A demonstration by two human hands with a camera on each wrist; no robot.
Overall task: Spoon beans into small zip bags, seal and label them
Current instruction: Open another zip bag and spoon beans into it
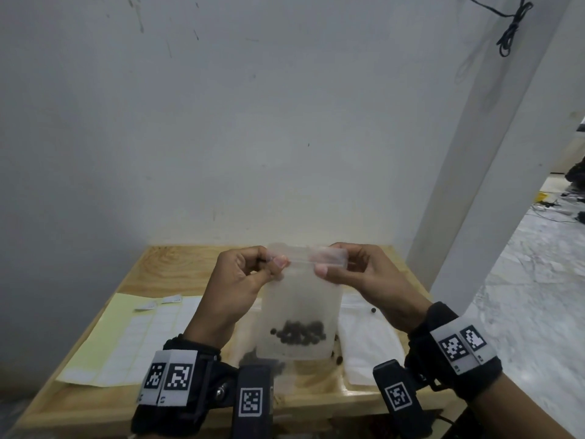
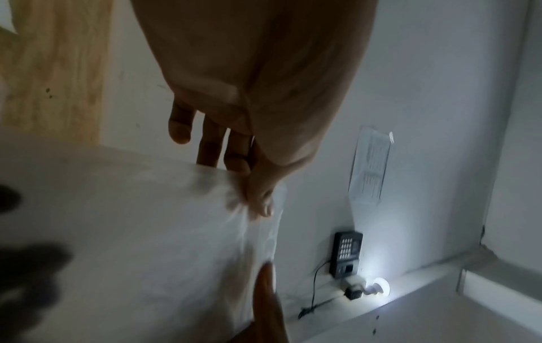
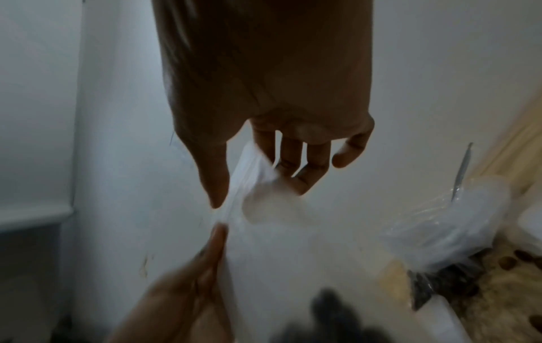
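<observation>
Both wrists wear black straps. Left hand (image 1: 240,280) and right hand (image 1: 357,274) each pinch the top strip of a frosted zip bag (image 1: 300,308), held upright above the wooden surface (image 1: 164,264), dark beans (image 1: 299,333) at its bottom.

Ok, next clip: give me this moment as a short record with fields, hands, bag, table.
left hand: pinches the bag's top strip at its left end
right hand: pinches the same strip at its right end
zip bag: held upright above the table
beans: dark, pooled at the bag's bottom
seal: cannot tell if closed
label sheet: flat on table, left
</observation>
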